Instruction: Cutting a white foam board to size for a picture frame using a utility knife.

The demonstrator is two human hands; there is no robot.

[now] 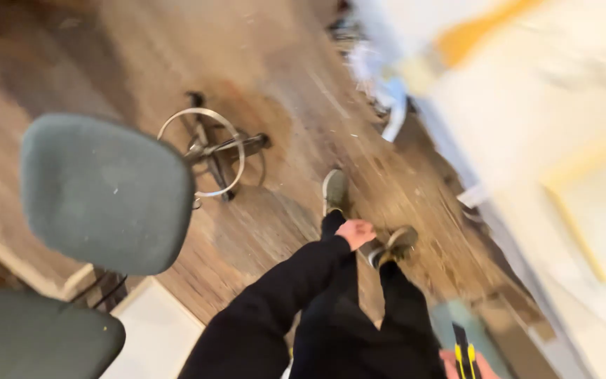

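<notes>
head view: we look steeply down from head height, tilted and motion-blurred | faces: wooden floor [282, 84] ahead of our own legs and shoes | near: grey chair [103, 189] at left, close under us | far: pale bench edge [527, 140] along right | shared views: only one, so no overlap

Workshop or studio, likely. Worn wood-plank floor [296, 91] scuffed and littered with specks. Grey padded stool [103, 193] near left, its metal foot ring [205, 151] and castor base beyond. Second grey seat [33, 337] at near-left corner. Long pale worktable [541, 105] along right, blurred. Clutter [380, 84] piled on floor at far right.
</notes>
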